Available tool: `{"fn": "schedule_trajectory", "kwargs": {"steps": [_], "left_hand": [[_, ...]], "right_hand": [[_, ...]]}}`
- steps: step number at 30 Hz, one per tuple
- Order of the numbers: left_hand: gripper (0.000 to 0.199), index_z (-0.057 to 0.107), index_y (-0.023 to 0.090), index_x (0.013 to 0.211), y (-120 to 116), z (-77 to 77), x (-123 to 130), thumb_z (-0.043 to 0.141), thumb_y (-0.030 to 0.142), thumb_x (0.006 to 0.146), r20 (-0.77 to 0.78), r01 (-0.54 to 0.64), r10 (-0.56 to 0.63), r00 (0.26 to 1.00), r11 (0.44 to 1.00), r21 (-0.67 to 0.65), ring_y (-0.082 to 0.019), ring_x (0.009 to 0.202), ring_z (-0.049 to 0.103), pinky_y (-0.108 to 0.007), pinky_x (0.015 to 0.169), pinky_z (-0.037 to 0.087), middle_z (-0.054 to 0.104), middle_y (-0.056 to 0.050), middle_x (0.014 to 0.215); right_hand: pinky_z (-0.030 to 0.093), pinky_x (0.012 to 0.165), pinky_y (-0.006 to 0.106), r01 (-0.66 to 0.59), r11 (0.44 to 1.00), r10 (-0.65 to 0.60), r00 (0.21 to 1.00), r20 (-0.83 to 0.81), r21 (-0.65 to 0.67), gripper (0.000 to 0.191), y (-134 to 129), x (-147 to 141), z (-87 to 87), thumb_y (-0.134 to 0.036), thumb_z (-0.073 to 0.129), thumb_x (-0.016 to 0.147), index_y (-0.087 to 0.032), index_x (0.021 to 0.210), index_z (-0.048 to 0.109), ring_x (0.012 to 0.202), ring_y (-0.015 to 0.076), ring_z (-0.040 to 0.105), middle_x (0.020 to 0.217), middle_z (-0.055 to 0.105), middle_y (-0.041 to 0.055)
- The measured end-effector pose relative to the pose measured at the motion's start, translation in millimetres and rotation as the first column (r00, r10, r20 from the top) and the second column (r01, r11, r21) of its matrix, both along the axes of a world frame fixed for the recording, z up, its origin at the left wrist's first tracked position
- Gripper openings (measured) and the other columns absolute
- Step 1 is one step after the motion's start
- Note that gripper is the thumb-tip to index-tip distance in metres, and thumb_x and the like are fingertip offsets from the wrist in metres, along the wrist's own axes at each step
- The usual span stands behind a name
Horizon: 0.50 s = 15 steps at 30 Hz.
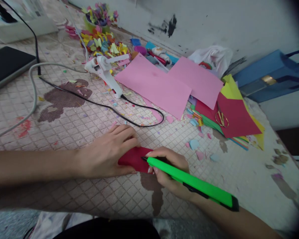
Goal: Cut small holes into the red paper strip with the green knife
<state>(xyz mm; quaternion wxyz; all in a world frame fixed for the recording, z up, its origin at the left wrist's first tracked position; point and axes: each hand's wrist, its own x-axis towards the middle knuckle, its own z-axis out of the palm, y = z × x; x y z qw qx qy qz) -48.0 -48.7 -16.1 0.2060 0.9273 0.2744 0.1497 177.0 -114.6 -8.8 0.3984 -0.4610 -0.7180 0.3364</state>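
A small piece of red paper (134, 160) lies on the table between my hands. My left hand (114, 151) holds its left side against the tabletop, fingers over the far edge and thumb along the near edge. In my right hand (171, 166) is a green utility knife (196, 181) with black parts, gripped like a pen. Its dark tip meets the right part of the red paper. My right fingertips also touch that end of the paper. Part of the red paper is hidden under my left hand.
Beyond my hands stand a white glue gun (106, 74) with a black cord (149, 126) and pink sheets (154, 86). Gold scissors (221, 119) rest on coloured paper at right. Cut paper pieces (102, 43) pile up behind; a black device (10, 66) sits at left.
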Motion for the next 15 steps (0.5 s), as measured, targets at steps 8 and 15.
{"fn": "schedule_trajectory", "kwargs": {"steps": [8,15], "left_hand": [[0.038,0.059,0.018,0.104,0.9,-1.3,0.1,0.076,0.039,0.077,0.002,0.003,-0.003,1.000,1.000,-0.002,-0.030,0.103,0.053,-0.052,0.093,0.044,0.057,-0.009,0.109],[0.038,0.060,0.018,0.104,0.7,-0.4,0.8,0.076,0.039,0.077,-0.007,0.003,-0.003,1.000,1.000,0.000,-0.030,0.102,0.053,-0.052,0.092,0.044,0.057,-0.009,0.108]], "right_hand": [[0.055,0.064,0.024,-0.013,0.999,0.012,1.000,0.021,0.039,0.028,0.5,-1.6,-3.6,-0.006,0.058,0.075,-0.018,0.098,0.069,0.069,0.0127,0.068,0.081,0.072,0.0010],[0.055,0.067,0.024,-0.026,0.997,0.023,0.999,0.040,0.069,0.029,2.1,-2.2,-3.7,-0.005,0.056,0.075,-0.018,0.097,0.069,0.075,0.0135,0.070,0.087,0.074,0.0026]]}}
